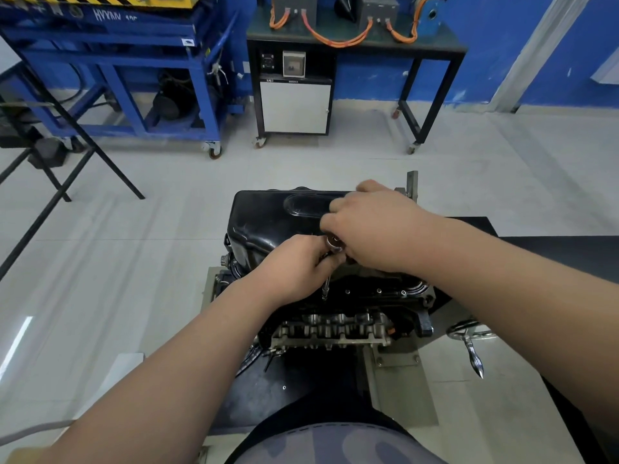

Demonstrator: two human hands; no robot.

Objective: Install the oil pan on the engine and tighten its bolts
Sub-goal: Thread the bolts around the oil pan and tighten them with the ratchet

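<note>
A black oil pan (268, 219) sits atop the upturned engine (335, 326); the left hand (298, 262) and right hand (371, 229) curl their fingers (316, 254) round a socket wrench (325, 288) at its near edge, best kept upright.

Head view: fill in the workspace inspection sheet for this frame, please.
Surface: beige metal engine stand plate on pale tiled floor.
Job's things: black metal oil pan seated on dark engine block; silver socket tool at pan flange.
Clutter: chrome crank handle.
Grippers: left hand grips tool shaft; right hand holds its head.
Cables: orange cables on rear bench; grey cable on floor.
Surroundings: blue steel cart, black bench, white cabinet.
</note>
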